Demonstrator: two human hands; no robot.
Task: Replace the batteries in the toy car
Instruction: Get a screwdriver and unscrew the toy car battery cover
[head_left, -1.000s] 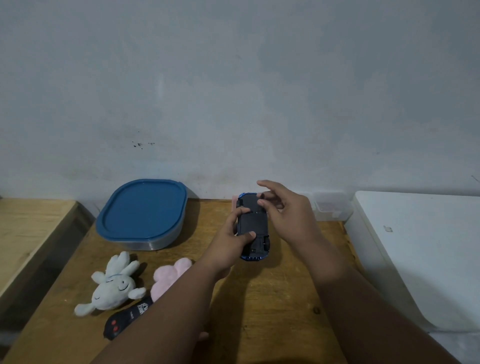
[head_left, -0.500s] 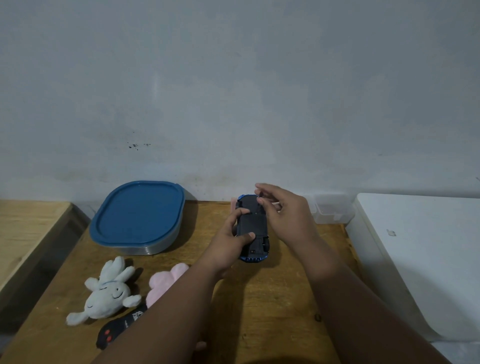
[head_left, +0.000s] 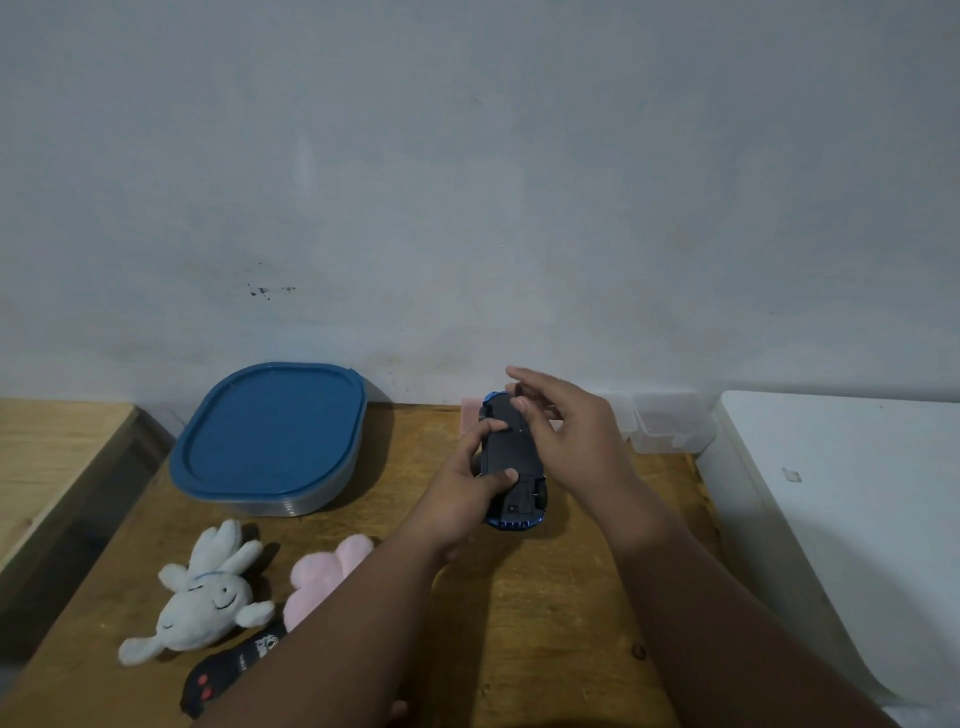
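A blue toy car (head_left: 511, 457) is held upside down above the wooden table (head_left: 545, 597), its black underside facing me. My left hand (head_left: 465, 491) grips the car from the left, thumb and index finger resting on the underside. My right hand (head_left: 563, 426) hovers at the car's far end, fingertips touching the black bottom near the top edge; whether it pinches a small part is hidden. No batteries are visible.
A blue-lidded container (head_left: 270, 436) stands at the back left. A white plush (head_left: 200, 597), a pink plush (head_left: 324, 571) and a black remote (head_left: 223, 675) lie front left. Clear small boxes (head_left: 670, 423) sit by the wall; a white surface (head_left: 841, 519) lies right.
My right hand's fingers have shifted slightly on the car's far end and spread a little. The left hand keeps its grip; the car stays in place.
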